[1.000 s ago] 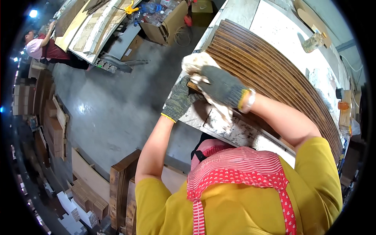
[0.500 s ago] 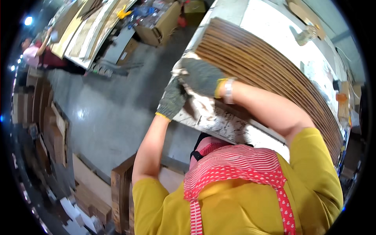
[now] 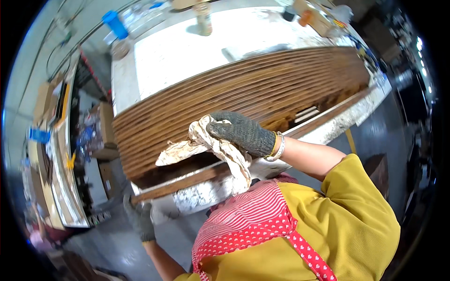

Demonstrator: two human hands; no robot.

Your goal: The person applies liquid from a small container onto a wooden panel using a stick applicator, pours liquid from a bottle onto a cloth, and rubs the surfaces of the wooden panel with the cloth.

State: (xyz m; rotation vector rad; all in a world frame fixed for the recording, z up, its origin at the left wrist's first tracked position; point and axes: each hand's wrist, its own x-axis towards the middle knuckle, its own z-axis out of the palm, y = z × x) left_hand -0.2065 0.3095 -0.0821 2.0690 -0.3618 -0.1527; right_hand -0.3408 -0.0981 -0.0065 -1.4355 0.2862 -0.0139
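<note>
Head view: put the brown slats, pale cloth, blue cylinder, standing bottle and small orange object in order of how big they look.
Largest to smallest:
1. Brown slats, taken together
2. Pale cloth
3. Blue cylinder and standing bottle: too alike to rank
4. Small orange object

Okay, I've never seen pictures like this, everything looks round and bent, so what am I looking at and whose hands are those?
There's no machine here: these are one person's own gloved hands. The view comes from a fisheye camera worn on the head, looking down, so straight edges curve. The right hand holds a crumpled cream cloth. The left hand is at the left end of a brown strip along the white table's near edge. Beyond it, more brown strips lie side by side.
</note>
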